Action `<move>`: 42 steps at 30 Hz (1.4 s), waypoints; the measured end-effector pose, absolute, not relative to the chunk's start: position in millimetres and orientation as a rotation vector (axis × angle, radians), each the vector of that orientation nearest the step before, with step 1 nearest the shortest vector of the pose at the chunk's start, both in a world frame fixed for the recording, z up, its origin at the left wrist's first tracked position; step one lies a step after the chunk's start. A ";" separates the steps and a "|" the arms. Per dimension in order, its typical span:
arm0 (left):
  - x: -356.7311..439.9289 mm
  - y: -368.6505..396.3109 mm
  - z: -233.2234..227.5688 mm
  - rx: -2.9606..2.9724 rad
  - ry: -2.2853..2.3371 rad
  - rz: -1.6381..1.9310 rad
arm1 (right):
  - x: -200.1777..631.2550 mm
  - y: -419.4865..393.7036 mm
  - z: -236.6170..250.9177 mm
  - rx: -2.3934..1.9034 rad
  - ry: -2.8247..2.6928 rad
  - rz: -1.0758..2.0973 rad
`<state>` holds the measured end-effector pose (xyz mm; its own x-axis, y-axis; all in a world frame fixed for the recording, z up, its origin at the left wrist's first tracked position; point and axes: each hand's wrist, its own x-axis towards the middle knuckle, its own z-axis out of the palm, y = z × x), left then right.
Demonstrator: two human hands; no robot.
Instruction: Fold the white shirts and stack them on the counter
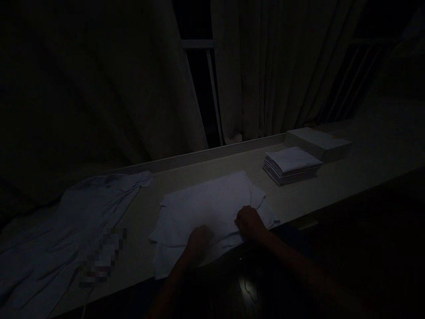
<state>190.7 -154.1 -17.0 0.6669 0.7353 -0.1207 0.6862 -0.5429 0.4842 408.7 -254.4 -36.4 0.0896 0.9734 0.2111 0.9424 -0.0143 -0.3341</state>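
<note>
Hands rest on a pale shirt [212, 206] spread flat at the worktop's [348, 177] near edge — the left hand [199, 241] and the right hand [249, 222] both look curled with knuckles up, though the dim light hides whether either pinches the cloth. Another shirt [66, 230] lies crumpled well to the left, and a folded stack [292, 165] sits to the right, just beside a flat box [318, 142].

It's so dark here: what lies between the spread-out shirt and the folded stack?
Only bare tabletop separates the shirt from the folded stack, in the head view.
</note>
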 end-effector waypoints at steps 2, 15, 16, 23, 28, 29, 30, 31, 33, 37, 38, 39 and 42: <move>190.9 -154.9 -16.0 2.370 1.100 0.143 | 391.4 -270.1 -38.1 -1.843 -1.979 0.011; 183.7 -163.0 -1.1 2.343 1.120 0.246 | 344.5 -289.0 -59.5 -1.707 -2.208 -0.262; 184.0 -164.1 -1.6 2.344 1.123 0.243 | 345.2 -290.6 -60.5 -1.702 -2.207 -0.266; 182.1 -169.8 -0.6 2.381 1.161 0.159 | 343.7 -293.3 -68.7 -1.671 -2.229 -0.186; 174.3 -177.6 4.8 2.432 1.192 0.073 | 363.5 -292.6 -55.5 -1.733 -1.901 -0.070; 172.7 -179.1 5.6 2.443 1.197 0.058 | 371.5 -290.3 -52.4 -1.785 -1.843 -0.056; 171.1 -180.4 6.0 2.453 1.200 0.044 | 380.1 -287.0 -49.7 -1.836 -1.816 -0.023; 169.9 -181.4 6.1 2.462 1.200 0.032 | 388.9 -282.9 -47.5 -1.883 -1.819 0.034; 168.2 -182.3 5.0 2.477 1.191 0.019 | 405.1 -272.8 -44.6 -1.942 -1.878 0.182; 167.6 -180.6 -0.3 2.488 1.162 0.020 | 425.4 -249.6 -42.2 -1.877 -1.950 0.441; 167.7 -179.9 -1.8 2.487 1.158 0.025 | 428.0 -244.2 -42.3 -1.838 -1.954 0.498; 168.0 -179.3 -3.2 2.486 1.156 0.030 | 429.7 -239.3 -42.7 -1.807 -1.954 0.545; 168.5 -177.9 -6.5 2.483 1.158 0.048 | 432.0 -229.6 -46.2 -1.795 -1.942 0.589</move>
<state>168.5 -177.9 -6.5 0.6565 0.7423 -0.1344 0.7285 -0.5775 0.3685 432.0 -229.6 -46.2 -0.0706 0.9972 0.0251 0.8152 0.0722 -0.5746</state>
